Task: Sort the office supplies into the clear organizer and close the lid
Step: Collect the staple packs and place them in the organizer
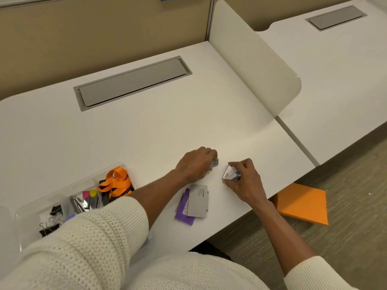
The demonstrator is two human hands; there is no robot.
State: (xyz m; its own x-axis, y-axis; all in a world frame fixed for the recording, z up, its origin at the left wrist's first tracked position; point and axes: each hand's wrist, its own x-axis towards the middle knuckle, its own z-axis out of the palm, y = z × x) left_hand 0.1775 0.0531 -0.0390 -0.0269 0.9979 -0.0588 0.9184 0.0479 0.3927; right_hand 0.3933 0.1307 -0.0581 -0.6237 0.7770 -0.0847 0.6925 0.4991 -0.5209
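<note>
My left hand [195,164] rests on the white desk [146,126], its fingers closed on a small grey box [215,163] that mostly hides under them. A little to the right, my right hand [245,181] grips a small silver and purple box [230,173], tilted off the desk. Below the hands lie a grey card box [198,200] and a purple packet [184,210], partly overlapping. The clear organizer [62,189] sits at the lower left, holding an orange lanyard [116,183], highlighters [90,195] and black binder clips [50,222]. My left sleeve covers its near side.
An orange pad [303,203] lies on the carpet beyond the desk's right edge. A grey cable hatch [132,82] is set into the desk at the back. A white divider panel [251,59] stands along the desk's right side.
</note>
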